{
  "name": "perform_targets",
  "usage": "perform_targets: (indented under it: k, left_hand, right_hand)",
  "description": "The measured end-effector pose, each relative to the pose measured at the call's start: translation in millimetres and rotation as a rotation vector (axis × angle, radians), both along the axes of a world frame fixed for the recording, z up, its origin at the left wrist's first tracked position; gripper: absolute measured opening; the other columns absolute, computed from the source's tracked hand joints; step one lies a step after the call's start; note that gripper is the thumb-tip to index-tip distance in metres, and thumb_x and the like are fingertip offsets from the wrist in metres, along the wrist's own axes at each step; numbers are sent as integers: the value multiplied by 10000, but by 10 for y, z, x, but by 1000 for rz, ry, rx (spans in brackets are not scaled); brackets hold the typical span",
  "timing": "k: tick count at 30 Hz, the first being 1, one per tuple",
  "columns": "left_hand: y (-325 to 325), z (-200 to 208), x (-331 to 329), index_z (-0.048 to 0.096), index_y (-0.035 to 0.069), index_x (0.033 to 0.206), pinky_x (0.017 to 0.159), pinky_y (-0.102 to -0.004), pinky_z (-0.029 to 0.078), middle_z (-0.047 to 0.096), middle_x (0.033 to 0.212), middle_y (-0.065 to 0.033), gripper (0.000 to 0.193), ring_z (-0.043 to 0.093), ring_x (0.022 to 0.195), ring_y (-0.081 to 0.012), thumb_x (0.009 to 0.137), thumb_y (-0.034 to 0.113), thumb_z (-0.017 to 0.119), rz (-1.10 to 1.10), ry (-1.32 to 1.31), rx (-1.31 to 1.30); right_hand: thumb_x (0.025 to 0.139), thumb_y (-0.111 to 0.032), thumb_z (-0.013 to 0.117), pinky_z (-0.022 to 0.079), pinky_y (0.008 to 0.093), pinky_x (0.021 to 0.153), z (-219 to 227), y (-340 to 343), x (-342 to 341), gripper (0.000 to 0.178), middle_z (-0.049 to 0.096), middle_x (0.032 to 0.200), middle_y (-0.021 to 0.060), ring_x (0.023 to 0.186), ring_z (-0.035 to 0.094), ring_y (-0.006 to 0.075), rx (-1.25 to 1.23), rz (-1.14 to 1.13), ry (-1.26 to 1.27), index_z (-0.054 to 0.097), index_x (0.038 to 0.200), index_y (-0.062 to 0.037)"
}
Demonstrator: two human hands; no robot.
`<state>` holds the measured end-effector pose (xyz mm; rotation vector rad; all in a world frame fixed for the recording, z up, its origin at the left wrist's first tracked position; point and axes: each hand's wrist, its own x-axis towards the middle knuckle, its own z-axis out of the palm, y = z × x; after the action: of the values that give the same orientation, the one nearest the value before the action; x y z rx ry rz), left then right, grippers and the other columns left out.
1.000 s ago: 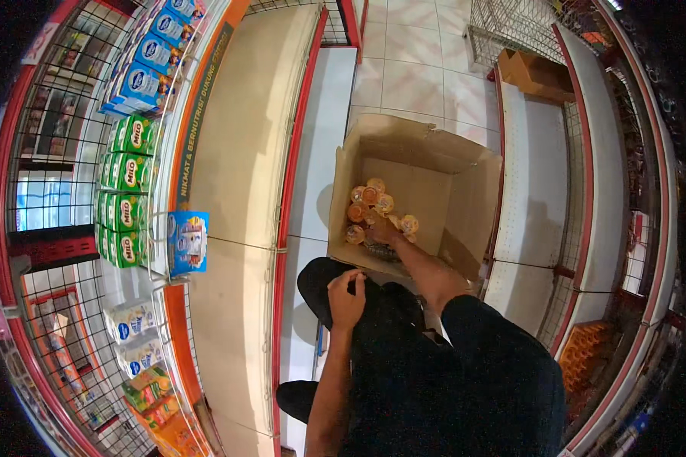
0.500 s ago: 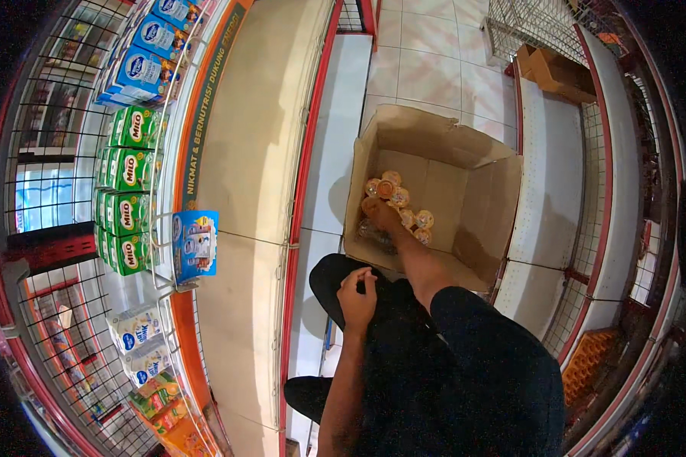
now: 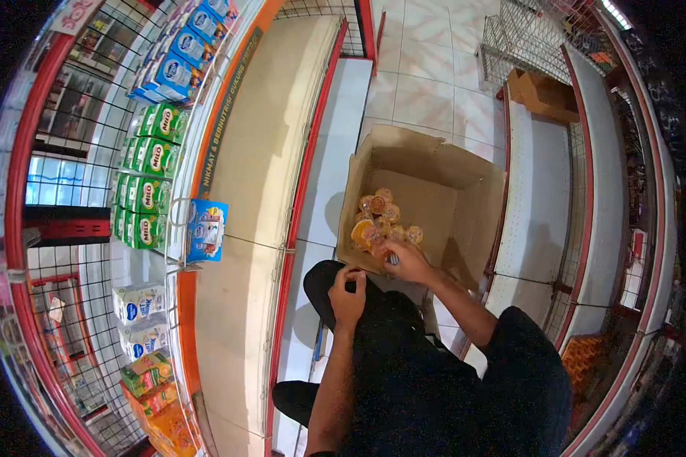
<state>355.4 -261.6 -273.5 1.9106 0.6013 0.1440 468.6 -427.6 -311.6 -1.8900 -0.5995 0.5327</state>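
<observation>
In the open cardboard box (image 3: 476, 221) lie several small round cups (image 3: 381, 204) with clear and orange tops, grouped along its left side. My right hand (image 3: 408, 263) reaches over the box's near left part, its fingers closed around a small plastic cup (image 3: 367, 233) with an orange rim. The fingers hide part of that cup. Just outside the near left corner of the box, my left hand (image 3: 347, 295) hovers by my knee. Its thumb and forefinger are curled into a ring, with nothing visible in them.
Left stands a shelf (image 3: 244, 194) with green packs (image 3: 146, 198), blue boxes (image 3: 179, 72) and white cartons (image 3: 141, 320) behind a wire rail. A low white shelf (image 3: 537, 175) runs along the right, bearing a small brown carton (image 3: 541, 95). Farther off is a wire basket (image 3: 522, 46).
My right hand has drawn back from the cups toward the near side of the box, holding a cup. My left hand stays curled near my knee. The whole view has shifted slightly.
</observation>
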Motion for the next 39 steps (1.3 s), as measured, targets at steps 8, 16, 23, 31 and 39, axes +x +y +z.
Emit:
perform_targets:
  k: [8, 16, 23, 31, 39]
  left_hand:
    - [-18, 342, 98, 507, 29, 1242, 785, -313, 513, 639, 1055, -85, 373, 634, 879, -189, 992, 305, 529, 362, -108, -909]
    - [24, 1162, -413, 427, 59, 1316, 956, -402, 458, 540, 1224, -108, 414, 547, 1113, -229, 986, 286, 534, 487, -527, -875]
    - [263, 1610, -1053, 428, 63, 1352, 934, -412, 460, 547, 1231, -118, 530, 545, 1097, -229, 971, 425, 505, 543, -763, -890]
    - [205, 1852, -1676, 397, 52, 1363, 903, -424, 490, 566, 1208, -135, 552, 583, 1057, -232, 983, 446, 473, 690, -882, -714]
    - [521, 2189, -2429, 407, 32, 1335, 932, -359, 492, 563, 1226, -132, 543, 581, 1099, -219, 986, 440, 483, 823, -973, -653]
  right_hand:
    - [782, -223, 717, 541, 401, 729, 999, 14, -484, 379, 598, 1088, 85, 847, 642, 287, -55, 218, -514, 627, 1151, -234]
    - [765, -180, 756, 499, 371, 885, 1750, 266, -594, 391, 616, 1215, 106, 1040, 622, 306, 209, 456, -166, 672, 1145, -145]
    - [754, -183, 787, 471, 325, 841, 2246, 527, -884, 334, 627, 945, 67, 915, 594, 176, 450, -65, -31, 609, 993, -32]
    - [807, -190, 728, 456, 335, 840, 2731, 1355, -1459, 312, 612, 977, 117, 919, 574, 214, 584, -94, -187, 585, 1011, -2]
    - [745, -208, 742, 468, 460, 884, 3005, 1480, -2381, 506, 569, 1260, 151, 1061, 578, 328, 624, 665, -735, 631, 1217, -66]
